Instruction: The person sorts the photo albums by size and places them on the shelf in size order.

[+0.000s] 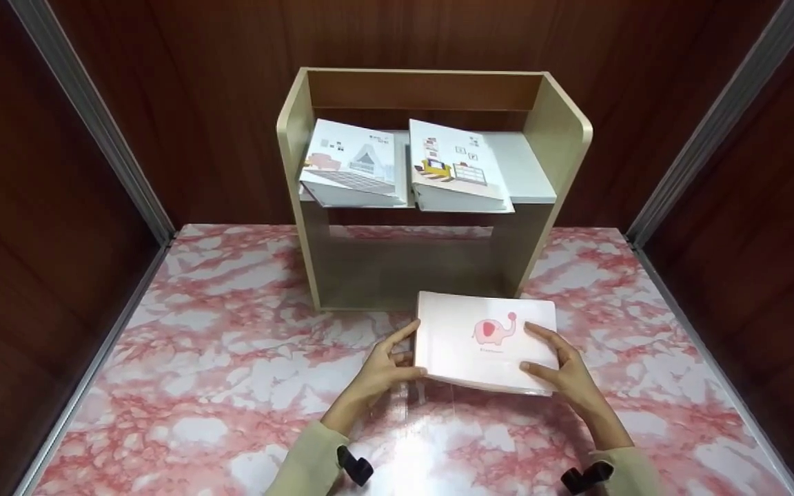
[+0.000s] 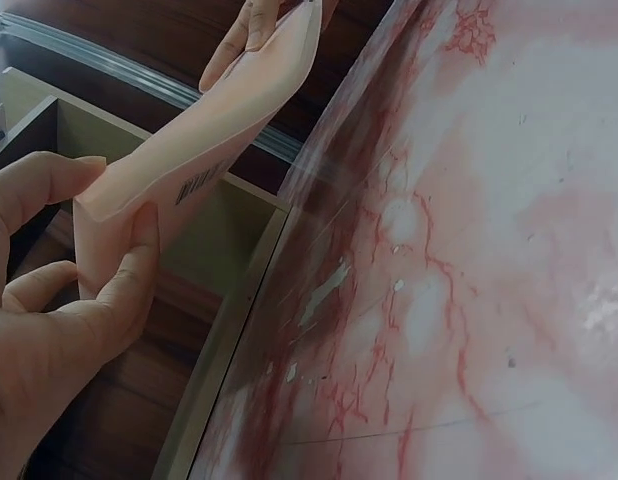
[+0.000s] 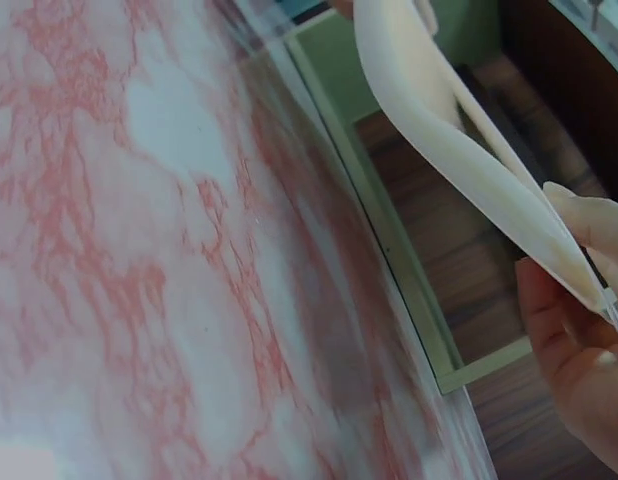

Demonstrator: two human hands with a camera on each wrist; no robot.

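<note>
A pale pink book [image 1: 466, 351] with a pink elephant on its cover is held in both hands above the tabletop, in front of the shelf. My left hand [image 1: 380, 375] grips its left edge, with thumb and fingers on opposite faces, as the left wrist view shows. At the right end, my right hand [image 1: 569, 375] pinches the book between thumb and fingers. A barcode [image 2: 199, 183] is visible on one face. From the right wrist, the book's pages [image 3: 469, 170] look slightly bowed and partly parted from a cover.
A small two-level wooden shelf [image 1: 431, 79] stands against the back wall. Two thick white illustrated books, one at left [image 1: 352, 158] and one in the middle [image 1: 455, 162], lie tilted on its upper board. Dark wood panels enclose the red-and-white marbled table [image 1: 231, 386].
</note>
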